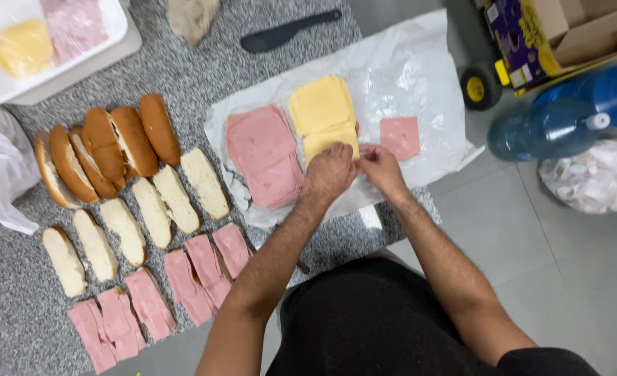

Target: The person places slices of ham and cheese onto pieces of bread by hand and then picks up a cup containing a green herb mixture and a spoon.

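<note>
The cheese (322, 111) lies stacked on white paper (420, 76), between a ham pile (263, 153) and one ham slice (400, 136). The left hand (329, 174) presses on the stack's near edge, fingers curled; the right hand (381, 169) pinches that edge beside it. Split rolls (141, 216) and ham-covered ones (204, 268) line the counter (16, 313).

Paper (420, 76): lay on the counter (16, 306), right of the buns (124, 209).
Cheese (322, 104): on the paper, between ham stack (263, 153) and single slice (400, 136).
Hands: left hand (329, 174) and right hand (381, 169) met at the cheese's near edge.
Knife (287, 31): behind the paper.
</note>
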